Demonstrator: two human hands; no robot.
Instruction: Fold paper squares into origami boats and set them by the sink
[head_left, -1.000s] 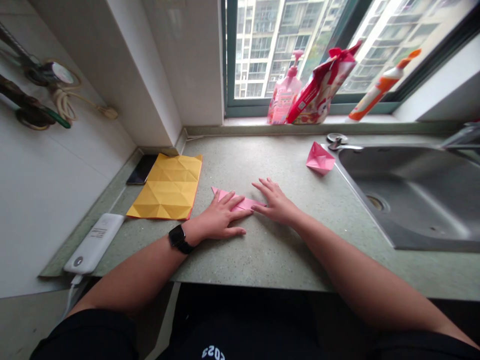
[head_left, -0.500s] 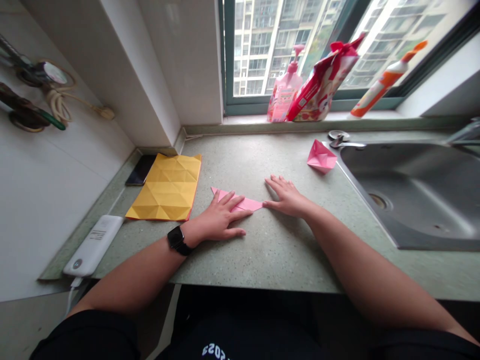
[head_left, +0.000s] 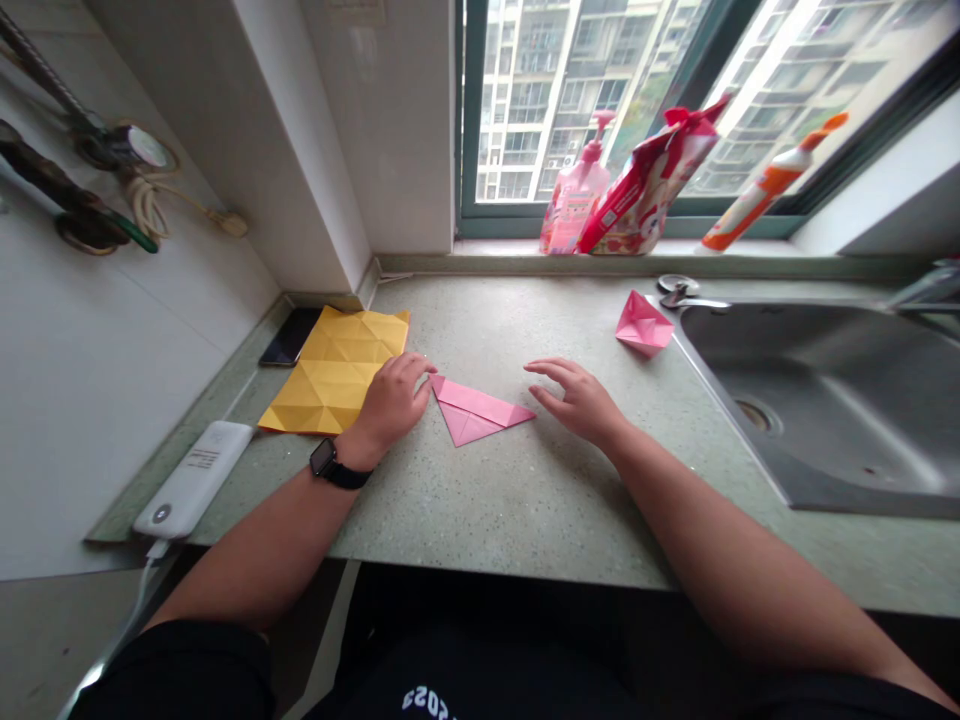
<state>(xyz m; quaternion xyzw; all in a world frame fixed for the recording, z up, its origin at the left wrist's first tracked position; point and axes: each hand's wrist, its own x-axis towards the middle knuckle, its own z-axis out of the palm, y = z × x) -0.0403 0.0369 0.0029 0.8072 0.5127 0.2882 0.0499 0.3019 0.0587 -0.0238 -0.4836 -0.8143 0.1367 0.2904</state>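
Observation:
A pink paper (head_left: 480,408) folded into a triangle with a band along its upper edge lies flat on the counter between my hands. At its left corner, my left hand (head_left: 391,402) has curled fingers and thumb brought close together on the tip. My right hand (head_left: 576,402) hovers just beyond the right corner, apart from the paper, its thumb and fingers spread and holding nothing. A black watch (head_left: 325,460) is on my left wrist.
Creased yellow paper (head_left: 322,385) lies at left, partly over a dark phone (head_left: 289,338), with a white power bank (head_left: 193,480) nearer me. A folded pink paper piece (head_left: 643,325) sits beside the steel sink (head_left: 817,400). A pink pump bottle (head_left: 574,205) stands on the windowsill.
My left hand has slid left off the pink paper to its left corner, uncovering the triangle. My right hand has lifted off the right corner, its fingers now more curved.

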